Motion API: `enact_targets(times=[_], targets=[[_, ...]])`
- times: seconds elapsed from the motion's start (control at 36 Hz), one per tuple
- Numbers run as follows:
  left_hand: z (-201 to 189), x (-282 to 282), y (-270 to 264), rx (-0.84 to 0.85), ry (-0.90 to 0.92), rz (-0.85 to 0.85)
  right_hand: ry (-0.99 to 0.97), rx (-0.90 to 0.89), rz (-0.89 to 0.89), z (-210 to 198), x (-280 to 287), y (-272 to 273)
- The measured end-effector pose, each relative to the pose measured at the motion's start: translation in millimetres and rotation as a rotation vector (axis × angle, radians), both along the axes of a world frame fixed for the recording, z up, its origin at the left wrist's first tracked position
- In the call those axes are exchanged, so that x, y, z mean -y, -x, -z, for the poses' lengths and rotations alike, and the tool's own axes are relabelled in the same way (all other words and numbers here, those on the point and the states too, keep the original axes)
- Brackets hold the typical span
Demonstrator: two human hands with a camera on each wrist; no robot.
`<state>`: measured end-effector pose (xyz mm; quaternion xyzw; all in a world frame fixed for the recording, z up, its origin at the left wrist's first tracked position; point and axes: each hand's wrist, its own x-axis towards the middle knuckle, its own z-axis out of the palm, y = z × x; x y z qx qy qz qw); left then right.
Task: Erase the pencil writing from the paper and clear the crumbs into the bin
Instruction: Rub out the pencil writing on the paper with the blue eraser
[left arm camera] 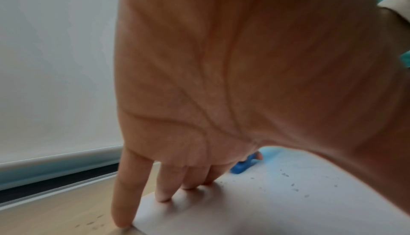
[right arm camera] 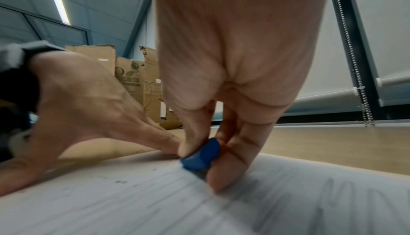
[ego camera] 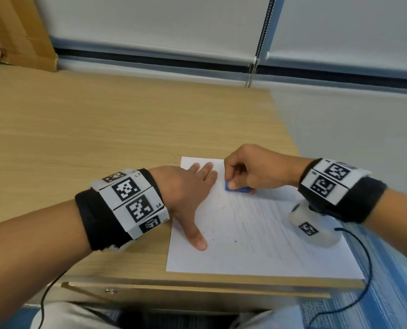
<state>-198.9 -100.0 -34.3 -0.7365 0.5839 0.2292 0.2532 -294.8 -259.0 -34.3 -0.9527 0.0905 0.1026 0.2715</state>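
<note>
Desk (ego camera: 79, 129) holds paper (ego camera: 257, 245) near its front right corner. My left hand (ego camera: 185, 193) presses it flat, fingers straight. My right hand (ego camera: 252, 169) pinches blue eraser (ego camera: 236, 187) against paper's far edge; dark crumbs (ego camera: 217, 210) scattered beside thumb.

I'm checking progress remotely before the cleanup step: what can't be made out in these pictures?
- Bin: in no view.
- Pencil writing on the paper: blurred and too faint to read in head and right wrist views.
- Blue eraser: partly hidden by the right hand pinching it.
- Paper under the left hand: hidden.
</note>
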Motion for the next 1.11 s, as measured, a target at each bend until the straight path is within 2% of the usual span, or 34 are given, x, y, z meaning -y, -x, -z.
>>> enact_targets(times=[0.11,0.25,0.31,0.36,0.42,0.56,0.64,0.75,0.81,0.92,0.97,1.06,1.11], targets=[[0,-2,1,0.0,0.012,0.01,-0.02,-0.11,-0.111,-6,-4,2],[-2,0,0,0.002,0.002,0.013,0.066,0.052,0.044,0,8,-14],[-1,-1,-1,-0.01,0.009,0.01,-0.037,0.007,0.017,0,4,-8],[0,-2,-1,-0.02,0.015,0.006,-0.163,-0.117,-0.062,-2,-5,3],[-1,-1,0,-0.017,0.017,0.011,-0.182,-0.172,-0.111,-4,-8,5],[-3,1,2,0.005,-0.009,0.024,0.047,0.019,0.042,0,14,-17],[-3,1,2,0.001,-0.012,0.014,0.005,0.058,0.086,6,19,-16],[-3,2,3,0.003,-0.022,0.002,-0.089,-0.064,-0.052,2,12,-4],[-3,3,4,0.009,-0.034,0.003,-0.03,-0.048,-0.052,1,15,-9],[-4,3,5,0.019,-0.033,0.01,0.088,0.084,0.094,5,26,-22],[-5,3,5,0.011,-0.034,0.003,0.025,0.057,0.065,5,24,-18],[-6,3,6,0.008,-0.042,-0.005,-0.128,-0.078,-0.048,-1,15,-8],[-7,5,6,0.009,-0.05,-0.007,-0.107,-0.096,-0.058,-3,15,-9]])
